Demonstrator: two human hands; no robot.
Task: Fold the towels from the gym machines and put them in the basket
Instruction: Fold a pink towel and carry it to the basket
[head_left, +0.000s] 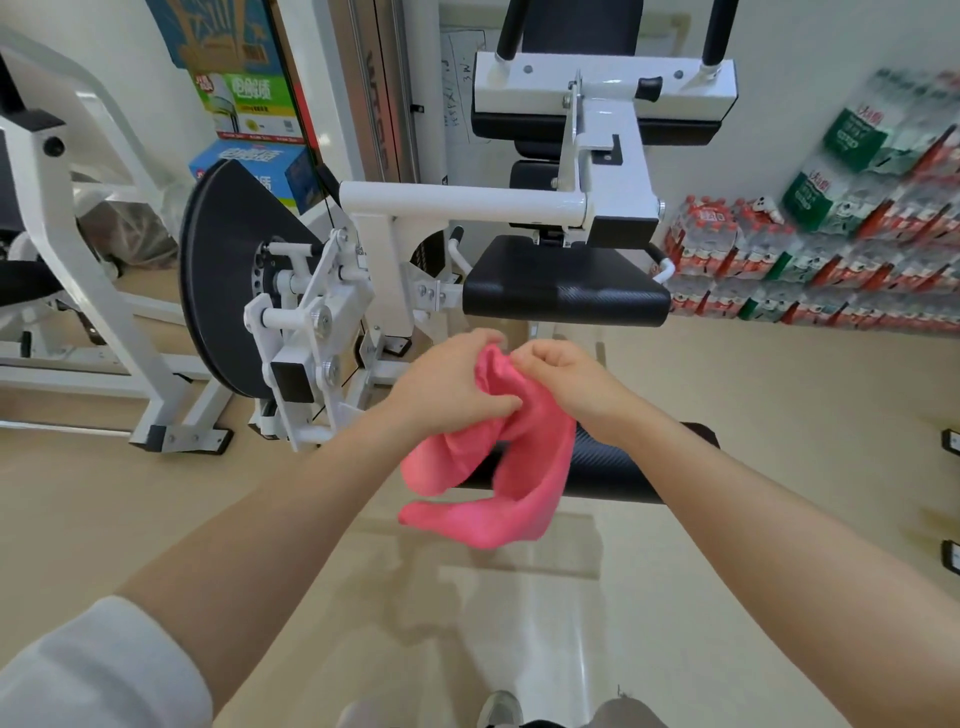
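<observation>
A pink towel (514, 467) hangs bunched between both hands, in the air in front of a white gym machine (467, 202). My left hand (447, 387) grips its upper left part. My right hand (561, 374) pinches the top edge just to the right, the two hands nearly touching. The towel's lower folds droop over a black padded roller (618, 462) below my right wrist. No basket is in view.
The machine's black seat pad (561, 291) lies just beyond my hands, and its black disc (223, 270) and linkage stand to the left. Another white machine frame (78, 249) is at far left. Shrink-wrapped bottle packs (810, 260) line the right wall. Beige floor stretches below.
</observation>
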